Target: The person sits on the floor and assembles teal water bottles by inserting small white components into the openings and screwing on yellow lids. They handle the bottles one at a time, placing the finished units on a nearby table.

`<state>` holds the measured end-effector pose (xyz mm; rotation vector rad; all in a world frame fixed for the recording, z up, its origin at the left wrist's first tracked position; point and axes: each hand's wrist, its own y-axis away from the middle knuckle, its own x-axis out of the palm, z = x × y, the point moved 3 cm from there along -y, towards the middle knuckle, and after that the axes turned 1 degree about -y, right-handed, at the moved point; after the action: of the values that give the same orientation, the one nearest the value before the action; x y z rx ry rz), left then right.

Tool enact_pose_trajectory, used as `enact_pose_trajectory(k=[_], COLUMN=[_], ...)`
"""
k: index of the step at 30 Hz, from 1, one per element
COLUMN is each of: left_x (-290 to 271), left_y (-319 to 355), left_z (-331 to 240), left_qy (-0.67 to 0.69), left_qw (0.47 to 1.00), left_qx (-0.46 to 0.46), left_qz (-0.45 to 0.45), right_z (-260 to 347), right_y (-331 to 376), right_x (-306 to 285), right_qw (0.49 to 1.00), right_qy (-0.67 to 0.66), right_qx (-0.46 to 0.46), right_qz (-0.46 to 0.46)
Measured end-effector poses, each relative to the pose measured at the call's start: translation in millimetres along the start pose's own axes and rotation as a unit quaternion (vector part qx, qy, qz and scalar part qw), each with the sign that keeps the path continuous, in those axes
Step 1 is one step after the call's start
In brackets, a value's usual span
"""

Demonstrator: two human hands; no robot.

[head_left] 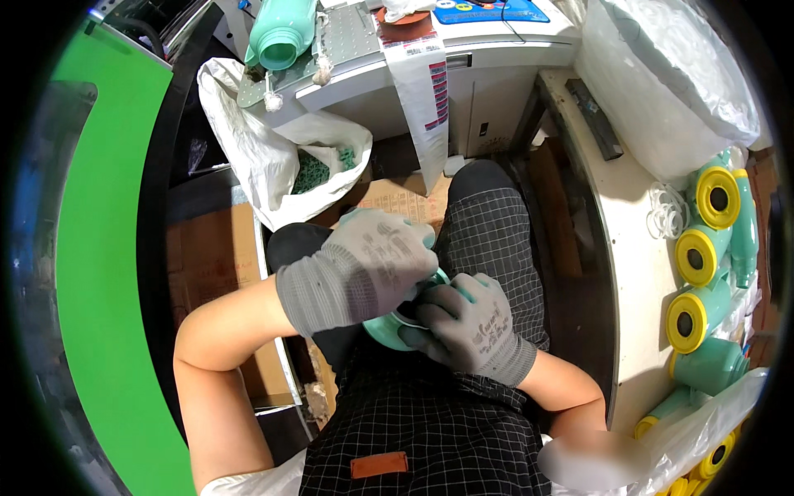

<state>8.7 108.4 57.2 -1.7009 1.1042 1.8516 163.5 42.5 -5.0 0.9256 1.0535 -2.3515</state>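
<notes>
In my lap, between my thighs, sits a teal plastic bottle (383, 331) with its round mouth facing up toward me; most of it is hidden by my hands. My left hand (379, 260), in a grey knitted glove, is closed over the far side of the mouth, and its fingertips are hidden. On the near right side, my right hand (467, 318), gloved the same way, curls its fingers over the rim. Something dark shows inside the mouth between the two hands, too covered to make out.
At right, a bench (624, 273) bears teal bottles with yellow caps (686, 322), white rings (667, 211), a dark bar (594, 120) and a large plastic bag (662, 91). Ahead are a teal bottle (281, 37), a hanging label strip (422, 99) and a white sack (248, 140) of green bits.
</notes>
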Motion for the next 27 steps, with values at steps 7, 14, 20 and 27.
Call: enact_pose_trajectory(k=[7, 14, 20, 27], left_x=[22, 102, 46, 31], left_y=[1, 6, -30, -127], left_z=[17, -30, 0, 215], left_qy=[0.446, 0.317, 0.275, 0.197], left_qw=[0.869, 0.896, 0.886, 0.783], left_qx=[0.018, -0.086, 0.015, -0.303], left_qz=[-0.214, -0.300, -0.373, -0.507], right_z=[-10, -9, -31, -54], right_y=[30, 103, 143, 114], right_x=[-4, -47, -41, -50], right_qw=[0.996, 0.892, 0.637, 0.837], right_qy=[-0.017, -0.202, -0.496, -0.162], right_qx=[-0.005, 0.404, 0.579, 0.375], right_qz=[-0.088, -0.005, -0.114, -0.365])
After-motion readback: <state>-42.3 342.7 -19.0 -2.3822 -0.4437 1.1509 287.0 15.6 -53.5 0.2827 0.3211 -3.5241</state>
